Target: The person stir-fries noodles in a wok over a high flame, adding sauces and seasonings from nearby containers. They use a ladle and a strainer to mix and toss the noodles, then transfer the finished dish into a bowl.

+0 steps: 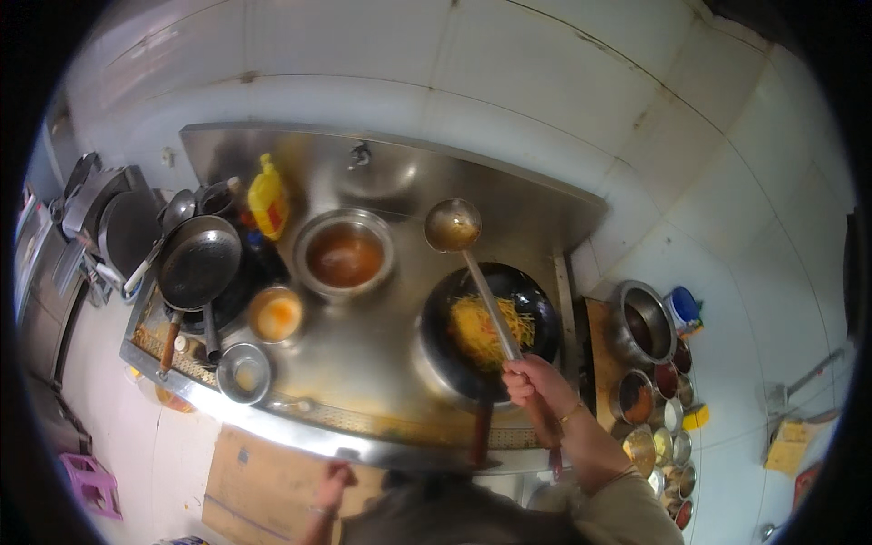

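Note:
My right hand grips the long handle of a steel ladle above a black wok. The ladle's bowl hangs beyond the wok's far rim, over the steel stove top. Thin yellow shreds of food, with some green bits, lie in the wok. The wok's dark handle points toward me over the front edge. My left hand is low at the stove's front edge, with its fingers curled and blurred; whether it holds anything does not show.
A pot of reddish-brown liquid stands mid-stove, near a bowl of orange-white liquid and a small steel bowl. Perforated pan and yellow bottle are left. Several seasoning containers and a large pot stand right.

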`<state>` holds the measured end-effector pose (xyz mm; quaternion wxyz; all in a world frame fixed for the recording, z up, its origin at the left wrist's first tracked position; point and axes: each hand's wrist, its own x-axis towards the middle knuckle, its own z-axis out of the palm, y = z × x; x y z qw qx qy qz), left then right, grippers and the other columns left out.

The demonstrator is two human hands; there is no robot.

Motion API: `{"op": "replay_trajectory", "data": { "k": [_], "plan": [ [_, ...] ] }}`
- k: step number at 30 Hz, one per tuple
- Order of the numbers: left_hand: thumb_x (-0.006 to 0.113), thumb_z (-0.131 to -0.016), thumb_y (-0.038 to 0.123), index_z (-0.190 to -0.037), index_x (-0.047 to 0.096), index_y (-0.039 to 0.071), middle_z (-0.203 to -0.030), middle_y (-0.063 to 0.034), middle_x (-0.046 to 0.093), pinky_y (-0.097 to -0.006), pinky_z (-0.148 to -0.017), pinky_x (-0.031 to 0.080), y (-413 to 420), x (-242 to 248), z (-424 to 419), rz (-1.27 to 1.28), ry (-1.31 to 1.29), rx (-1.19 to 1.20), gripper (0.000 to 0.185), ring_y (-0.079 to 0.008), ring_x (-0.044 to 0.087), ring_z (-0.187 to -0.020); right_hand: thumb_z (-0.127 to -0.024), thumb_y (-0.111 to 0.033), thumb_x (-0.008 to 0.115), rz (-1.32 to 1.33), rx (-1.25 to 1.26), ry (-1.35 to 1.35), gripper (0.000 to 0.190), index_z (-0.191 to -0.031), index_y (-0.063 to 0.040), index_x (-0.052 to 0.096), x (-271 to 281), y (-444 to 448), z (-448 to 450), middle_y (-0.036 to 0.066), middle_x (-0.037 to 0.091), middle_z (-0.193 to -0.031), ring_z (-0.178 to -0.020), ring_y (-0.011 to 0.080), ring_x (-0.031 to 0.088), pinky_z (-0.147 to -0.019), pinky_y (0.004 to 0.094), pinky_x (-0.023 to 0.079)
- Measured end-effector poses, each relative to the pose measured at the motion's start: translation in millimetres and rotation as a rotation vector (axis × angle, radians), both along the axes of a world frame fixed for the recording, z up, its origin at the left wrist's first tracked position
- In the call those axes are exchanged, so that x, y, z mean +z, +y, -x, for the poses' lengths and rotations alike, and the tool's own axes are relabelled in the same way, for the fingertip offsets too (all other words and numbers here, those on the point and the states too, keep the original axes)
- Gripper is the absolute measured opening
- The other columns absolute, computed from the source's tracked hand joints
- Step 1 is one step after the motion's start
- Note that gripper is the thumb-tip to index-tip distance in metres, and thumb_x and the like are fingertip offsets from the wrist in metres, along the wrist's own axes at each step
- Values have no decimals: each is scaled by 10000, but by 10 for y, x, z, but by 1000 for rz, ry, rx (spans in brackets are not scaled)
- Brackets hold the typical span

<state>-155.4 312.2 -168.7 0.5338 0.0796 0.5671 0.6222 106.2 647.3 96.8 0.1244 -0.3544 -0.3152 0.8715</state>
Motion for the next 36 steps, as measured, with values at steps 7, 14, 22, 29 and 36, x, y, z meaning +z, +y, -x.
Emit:
{"op": "replay_trajectory", "data": {
  "k": [7,14,22,29,36],
  "plan": [
    [489,-848,61,-1033,542,34,-825,-85,581,-358,-679,528,1018,436,-644,-124,-126,-290,194,-210,598,-748,-895,-224,550,-617,-41,-735,222,-816,-33,469,-448,73,-919,69,542,-645,-504,160,539,-472,322,464],
    [513,-908,269,-1081,533,43,-897,-93,606,-375,-721,507,1910,676,-1500,15,-776,-577,285,-240,601,-827,-840,-112,474,-1190,364,-1133,263,-990,103,501,-1046,-128,-1216,298,607,-810,-798,421,618,-692,495,486],
    [534,-869,138,-784,451,100,-667,-2,445,-273,-530,384,2008,987,-1748,15,-653,-635,125,-125,421,-568,-815,-50,451,-1347,765,-1384,220,-994,67,504,-363,-519,-2476,232,639,-806,-738,375,645,-653,462,512],
    [524,-856,192,-653,457,82,-583,-48,425,-276,-517,355,1098,1434,-1708,-132,-323,-924,240,-154,430,-535,-876,-188,493,-1237,624,-1076,273,-948,75,491,-45,-872,-2646,234,614,-751,-670,389,618,-625,469,493],
    [479,-891,163,-665,451,76,-603,-26,433,-272,-533,388,1866,1297,-1928,-34,-664,-623,244,-140,440,-563,-881,-230,528,-1028,606,-953,249,-842,16,526,-18,-507,-2720,131,544,-576,-507,264,559,-475,382,442]
  ]
}}
